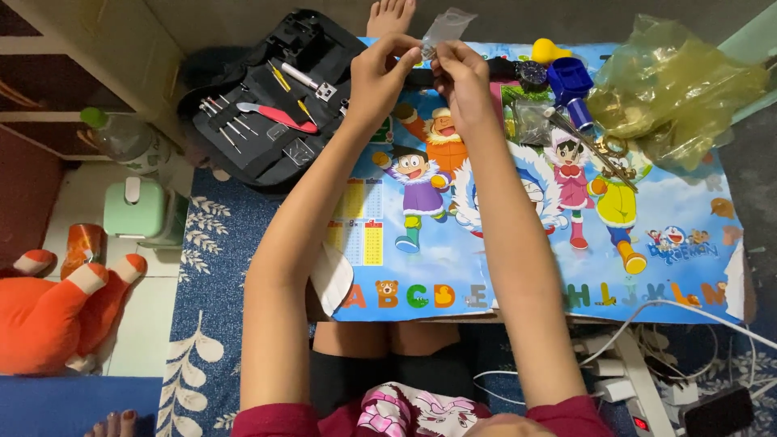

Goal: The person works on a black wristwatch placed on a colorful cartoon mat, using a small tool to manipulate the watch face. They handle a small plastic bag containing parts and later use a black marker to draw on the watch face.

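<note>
Clear plastic bag (447,24) is pinched at its lower edge by left hand (380,69) and right hand (463,71). Judged light, limp, slippery; best gripped by the edge.

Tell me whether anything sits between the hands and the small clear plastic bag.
Nothing visible does: the left hand and right hand both pinch the small clear bag directly, raised above the cartoon mat.
</note>
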